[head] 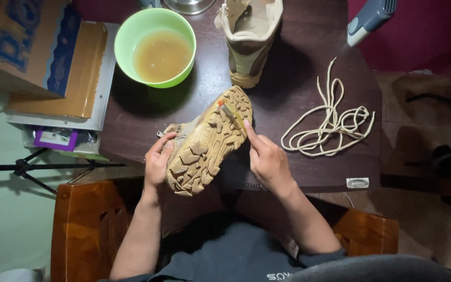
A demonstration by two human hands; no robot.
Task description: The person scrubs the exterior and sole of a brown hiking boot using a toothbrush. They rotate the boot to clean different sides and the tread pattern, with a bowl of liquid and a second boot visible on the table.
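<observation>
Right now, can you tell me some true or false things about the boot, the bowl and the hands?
1. The left hand holds a tan boot with its sole turned up. True.
2. The right hand holds a small brush against the sole. True.
3. The green bowl is empty. False: it holds a cloudy brownish liquid.
4. The laces are threaded through the boot. False: they lie loose on the table, to the right of the hands.
5. A second boot stands upright beside the bowl. True.
</observation>
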